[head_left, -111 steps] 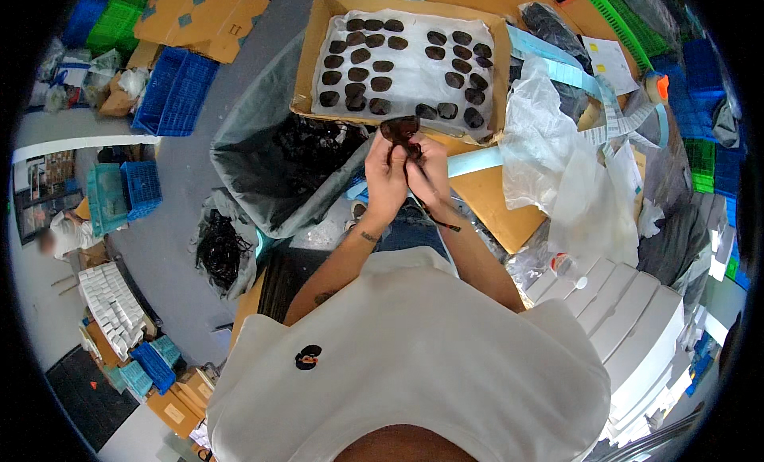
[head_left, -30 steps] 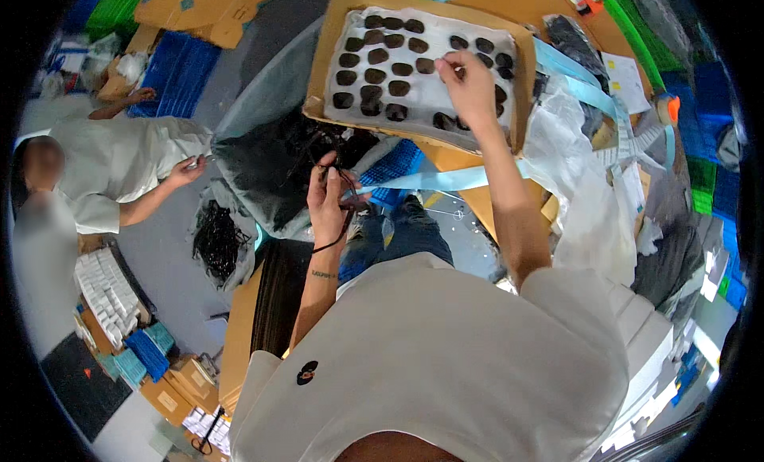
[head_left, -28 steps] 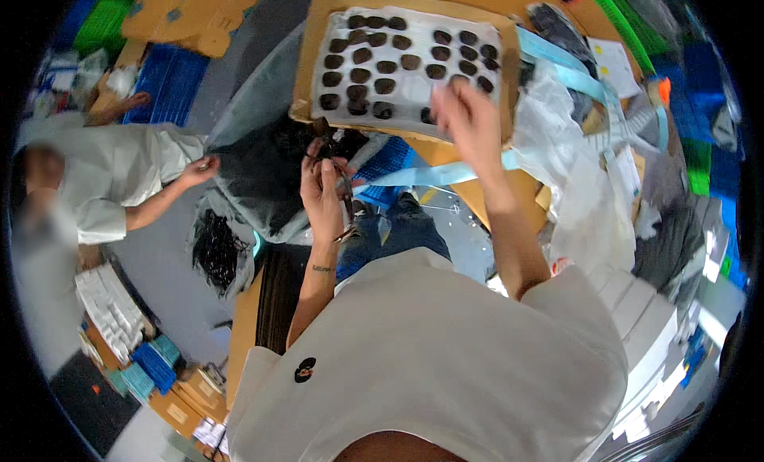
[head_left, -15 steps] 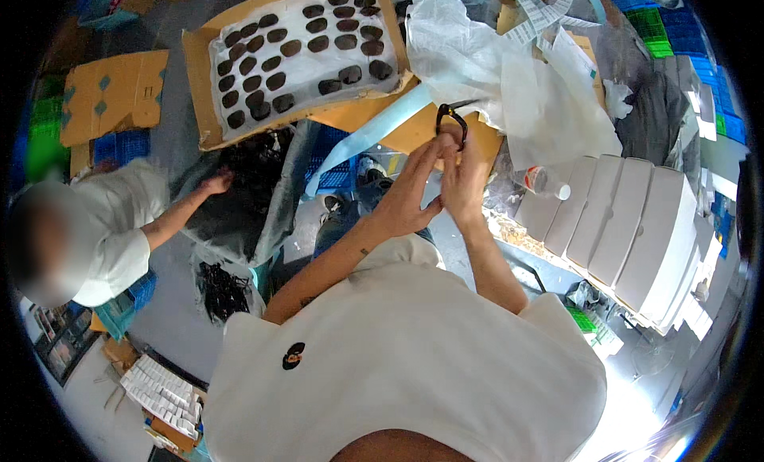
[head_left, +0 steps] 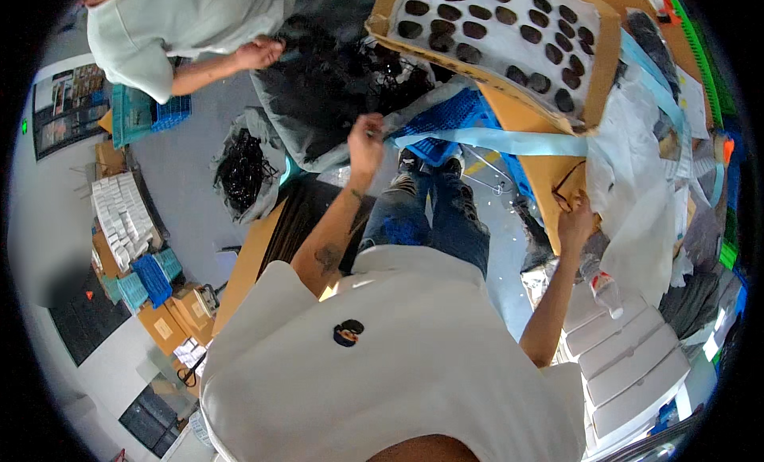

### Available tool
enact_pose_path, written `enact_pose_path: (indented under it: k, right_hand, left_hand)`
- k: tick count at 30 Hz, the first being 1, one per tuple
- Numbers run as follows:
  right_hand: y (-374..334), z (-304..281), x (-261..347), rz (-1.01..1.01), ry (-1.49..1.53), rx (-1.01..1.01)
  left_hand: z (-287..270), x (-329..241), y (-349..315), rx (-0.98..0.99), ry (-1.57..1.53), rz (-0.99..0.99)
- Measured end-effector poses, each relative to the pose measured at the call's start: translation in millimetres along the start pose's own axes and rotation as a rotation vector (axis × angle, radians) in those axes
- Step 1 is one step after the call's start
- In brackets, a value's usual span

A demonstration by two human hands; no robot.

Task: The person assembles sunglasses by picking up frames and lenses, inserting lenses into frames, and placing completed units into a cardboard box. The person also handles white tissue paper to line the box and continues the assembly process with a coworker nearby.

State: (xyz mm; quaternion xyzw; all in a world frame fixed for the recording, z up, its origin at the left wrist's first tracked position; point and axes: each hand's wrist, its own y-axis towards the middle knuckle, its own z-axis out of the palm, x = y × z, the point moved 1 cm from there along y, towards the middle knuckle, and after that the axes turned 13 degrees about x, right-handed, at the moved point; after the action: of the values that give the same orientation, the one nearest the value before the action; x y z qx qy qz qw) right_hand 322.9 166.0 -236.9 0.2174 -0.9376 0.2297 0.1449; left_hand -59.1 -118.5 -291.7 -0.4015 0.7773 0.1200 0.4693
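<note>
My right hand (head_left: 576, 221) pinches a dark eyeglass frame (head_left: 567, 187) above the tan table edge, beside the crumpled white plastic sheeting (head_left: 637, 175). Away to the left, my left hand (head_left: 366, 142) is raised with its fingers curled closed; whatever they hold, if anything, does not show. It is nearest the rim of a big grey-lined bag (head_left: 318, 148) with a tangle of black frames (head_left: 394, 76) inside. A cardboard tray (head_left: 593, 124) lined with white holds rows of dark lenses (head_left: 505, 16) beyond my hands.
A co-worker's hand (head_left: 259, 53) reaches over the same bag from the far left. A smaller bag of black pieces (head_left: 243, 171) stands on the floor. A pale blue strip (head_left: 509, 141) crosses from the table. A plastic bottle (head_left: 606, 293) and white boxes (head_left: 629, 346) are at right.
My hands have parted: the right keeps the eyeglass frame, while the left has moved left toward the bag. The whole view has swung to the left.
</note>
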Motion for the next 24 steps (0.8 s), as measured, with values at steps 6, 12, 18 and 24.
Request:
enact_pose_path:
  k: [6,12,18,24]
  right_hand:
    - [-52.6,-40.0,87.5,-0.120,0.129,-0.192]
    - [-76.4,0.0,142.6,-0.209,0.305,-0.057]
    - [-75.8,8.8,180.2,-0.295,0.503,0.020]
    - [-69.4,-28.4,256.7,-0.747,0.420,-0.040]
  left_hand:
    - [23.3,164.9,116.6,0.244,0.293,-0.298]
    - [71.2,288.4,155.0,0.864,0.637,-0.241]
    - [-12.7,188.1,136.0,0.313,0.041,-0.412]
    - [-126.2,-50.5,45.4,0.226,-0.561,-0.502]
